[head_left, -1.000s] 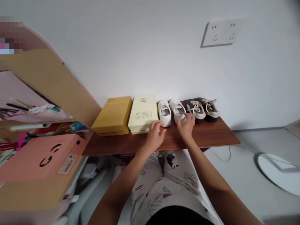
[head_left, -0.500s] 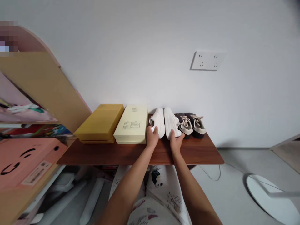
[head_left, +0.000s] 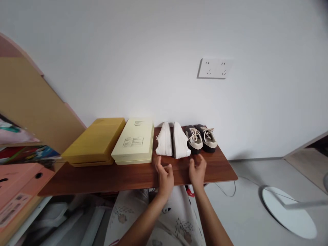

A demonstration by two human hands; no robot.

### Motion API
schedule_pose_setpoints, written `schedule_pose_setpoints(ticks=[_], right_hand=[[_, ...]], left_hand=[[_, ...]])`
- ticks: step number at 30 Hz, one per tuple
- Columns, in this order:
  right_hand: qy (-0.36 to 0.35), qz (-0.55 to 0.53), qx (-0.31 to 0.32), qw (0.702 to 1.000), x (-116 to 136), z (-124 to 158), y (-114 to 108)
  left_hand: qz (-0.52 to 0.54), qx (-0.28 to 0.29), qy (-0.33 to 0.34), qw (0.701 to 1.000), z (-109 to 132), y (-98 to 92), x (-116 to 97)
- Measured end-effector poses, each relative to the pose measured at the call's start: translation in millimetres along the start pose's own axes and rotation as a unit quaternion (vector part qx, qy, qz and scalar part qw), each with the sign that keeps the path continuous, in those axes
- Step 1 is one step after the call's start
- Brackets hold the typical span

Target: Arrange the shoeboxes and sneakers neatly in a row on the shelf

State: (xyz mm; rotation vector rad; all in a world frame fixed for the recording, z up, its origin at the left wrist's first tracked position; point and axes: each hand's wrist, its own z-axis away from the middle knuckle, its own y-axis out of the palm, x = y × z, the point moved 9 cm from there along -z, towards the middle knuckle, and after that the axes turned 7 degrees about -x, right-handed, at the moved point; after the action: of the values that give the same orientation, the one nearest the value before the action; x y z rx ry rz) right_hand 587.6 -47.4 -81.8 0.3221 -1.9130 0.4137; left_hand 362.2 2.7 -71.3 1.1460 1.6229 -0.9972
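Two white sneakers, the left one (head_left: 164, 140) and the right one (head_left: 180, 140), lie on their sides on a brown wooden table (head_left: 123, 179), soles facing each other. My left hand (head_left: 165, 176) is just in front of the left sneaker, fingers apart and holding nothing. In front of the right sneaker, my right hand (head_left: 197, 171) is likewise open and empty. A pair of dark sneakers with beige toes and laces (head_left: 201, 138) stands to the right of the white pair.
Left of the sneakers lie a cream shoe box (head_left: 134, 141) and a mustard-yellow box (head_left: 96, 140). A wooden shelf unit with a pink box (head_left: 23, 188) stands at far left. Behind the table is a wall with a socket plate (head_left: 215, 68). A round white base (head_left: 289, 212) rests on the floor.
Both hands have let go of the white sneakers and drawn back toward me. The sneakers now lie on the table, turned onto their sides. The camera view has shifted right.
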Motion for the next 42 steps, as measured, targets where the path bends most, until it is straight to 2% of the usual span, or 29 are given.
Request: schedule_pose_setpoints(ticks=[2, 4, 5, 7, 9, 10, 12, 14, 16, 18, 20, 23, 27, 29, 31, 33, 35, 38, 40, 41, 42], right_hand=[[-0.070, 0.049, -0.070, 0.994, 7.1, -26.7, -34.2], [-0.121, 0.109, -0.114, 0.980, 13.8, -61.2, -52.2], [-0.140, 0.139, -0.108, 0.974, 15.9, -79.2, -51.5], [-0.168, 0.171, -0.045, 0.970, 15.7, -110.4, -35.1], [-0.172, 0.167, 0.019, 0.971, 9.7, -129.6, -16.6], [-0.166, 0.155, 0.027, 0.973, 5.5, -135.6, -12.5], [-0.127, 0.118, -0.019, 0.985, -7.1, -144.3, -19.6], [-0.046, 0.064, -0.101, 0.992, -28.1, -149.1, -38.4], [0.043, 0.008, -0.155, 0.987, -51.8, -150.7, -53.2], [0.090, -0.025, -0.166, 0.982, -66.8, -153.5, -58.1], [0.092, -0.028, -0.147, 0.984, -70.8, -158.3, -55.7], [0.073, -0.002, -0.102, 0.992, -67.5, -164.0, -46.0], [0.021, 0.042, -0.064, 0.997, -52.2, -166.2, -34.1], [-0.005, 0.063, -0.066, 0.996, -44.3, -165.9, -30.8], [-0.010, 0.081, -0.085, 0.993, -41.6, -164.9, -30.4], [-0.007, 0.099, -0.110, 0.989, -42.4, -163.2, -31.6], [-0.016, 0.113, -0.132, 0.985, -43.2, -161.5, -33.6], [-0.036, 0.123, -0.169, 0.977, -46.0, -160.2, -40.5], [-0.046, 0.128, -0.185, 0.973, -48.6, -160.6, -45.3], [-0.051, 0.129, -0.189, 0.972, -49.6, -161.1, -47.2], [-0.055, 0.130, -0.189, 0.972, -50.3, -161.6, -48.5]], left_hand=[[-0.023, 0.046, 0.081, 0.995, 17.7, 14.0, -22.3], [-0.041, 0.121, 0.148, 0.981, 24.8, 49.5, -48.7], [-0.053, 0.164, 0.178, 0.969, 25.3, 73.7, -62.4], [-0.074, 0.245, 0.205, 0.945, 20.3, 127.3, -84.6], [-0.131, 0.282, 0.181, 0.933, 5.7, 174.3, -95.2], [-0.168, 0.287, 0.152, 0.931, -3.5, 192.2, -95.7], [-0.220, 0.287, 0.100, 0.927, -19.8, 215.1, -94.5], [-0.213, 0.272, 0.062, 0.936, -31.6, 222.5, -93.0], [-0.131, 0.247, -0.007, 0.960, -37.6, 219.0, -85.4], [-0.009, 0.220, -0.115, 0.969, -34.6, 213.3, -68.6], [0.085, 0.203, -0.207, 0.953, -23.3, 212.3, -50.4], [0.112, 0.177, -0.267, 0.941, -6.7, 214.3, -29.7], [0.077, 0.135, -0.274, 0.949, 3.3, 216.7, -18.0], [0.051, 0.118, -0.232, 0.964, 6.0, 212.9, -22.4], [0.014, 0.112, -0.152, 0.982, 13.1, 201.7, -32.4], [-0.008, 0.138, -0.059, 0.989, 30.3, 184.1, -42.4], [0.012, 0.201, 0.012, 0.979, 56.0, 159.0, -47.1], [0.041, 0.343, 0.079, 0.935, 95.3, 105.9, -42.4], [-0.010, 0.429, 0.087, 0.899, 110.9, 63.6, -23.1], [-0.044, 0.445, 0.062, 0.892, 110.4, 40.4, -5.9], [-0.076, 0.431, 0.027, 0.899, 102.8, 15.4, 13.6]])
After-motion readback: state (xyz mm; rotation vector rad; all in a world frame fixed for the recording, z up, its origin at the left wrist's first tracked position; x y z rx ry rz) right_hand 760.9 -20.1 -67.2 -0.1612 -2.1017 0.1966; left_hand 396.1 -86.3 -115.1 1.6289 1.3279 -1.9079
